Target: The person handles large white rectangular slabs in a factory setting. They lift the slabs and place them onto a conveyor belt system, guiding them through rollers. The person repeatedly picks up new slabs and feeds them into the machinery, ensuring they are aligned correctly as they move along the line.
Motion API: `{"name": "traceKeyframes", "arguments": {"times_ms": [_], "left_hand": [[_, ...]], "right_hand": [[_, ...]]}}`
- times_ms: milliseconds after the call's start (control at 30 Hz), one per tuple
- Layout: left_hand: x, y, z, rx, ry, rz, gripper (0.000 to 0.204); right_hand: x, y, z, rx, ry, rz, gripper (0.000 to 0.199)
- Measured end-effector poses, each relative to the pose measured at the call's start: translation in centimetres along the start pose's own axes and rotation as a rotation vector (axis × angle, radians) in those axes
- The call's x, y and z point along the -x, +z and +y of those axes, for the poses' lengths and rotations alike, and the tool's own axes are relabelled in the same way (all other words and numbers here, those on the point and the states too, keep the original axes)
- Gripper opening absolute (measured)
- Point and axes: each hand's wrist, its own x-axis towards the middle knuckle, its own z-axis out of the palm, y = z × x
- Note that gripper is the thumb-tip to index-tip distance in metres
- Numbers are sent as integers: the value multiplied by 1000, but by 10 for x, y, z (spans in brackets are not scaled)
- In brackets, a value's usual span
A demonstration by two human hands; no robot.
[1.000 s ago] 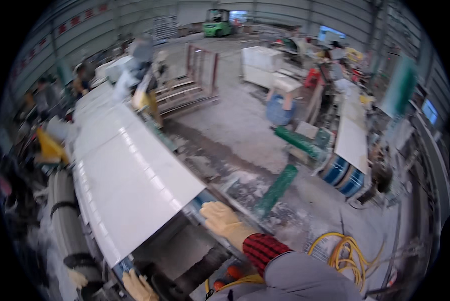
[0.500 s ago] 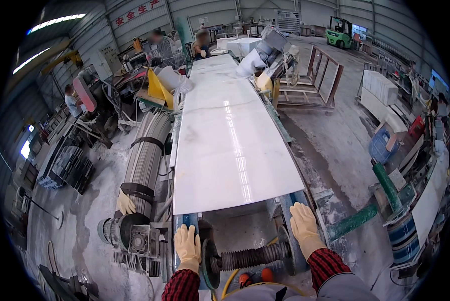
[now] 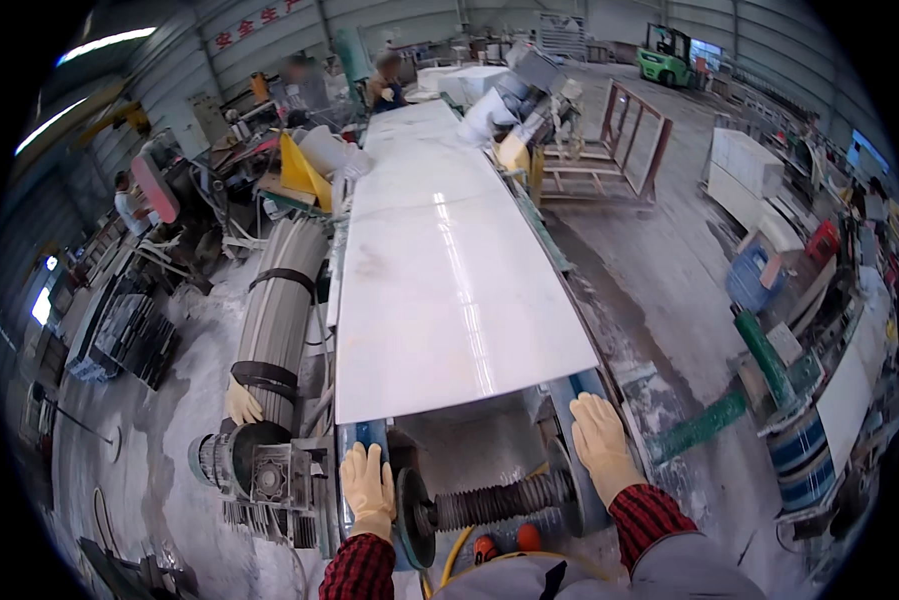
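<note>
Both gloved hands lie flat, fingers spread and gripping nothing: the left hand [image 3: 367, 482] and right hand [image 3: 601, 443] press the blue frame rails [image 3: 581, 388], probably bracing, just short of the white slab [image 3: 449, 290] on the conveyor surface above the ribbed roller [image 3: 489, 502].

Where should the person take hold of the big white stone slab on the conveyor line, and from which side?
Probably at the near short edge of the white slab, one hand toward each corner, coming from the end where the left hand and right hand rest on the blue frame. That edge overhangs open space above the roller, so fingers may fit under; the long sides lie along the machine.
</note>
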Motion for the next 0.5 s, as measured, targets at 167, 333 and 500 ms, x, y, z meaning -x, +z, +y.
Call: {"name": "traceKeyframes", "arguments": {"times_ms": [167, 333, 500], "left_hand": [[-1, 2, 1, 19, 27, -14, 42], [6, 16, -6, 75, 27, 48, 42], [21, 28, -16, 50, 46, 42, 46]], "right_hand": [[9, 3, 6, -4, 2, 35, 33], [14, 7, 8, 40, 55, 73, 26], [24, 19, 16, 32, 190, 13, 17]]}}
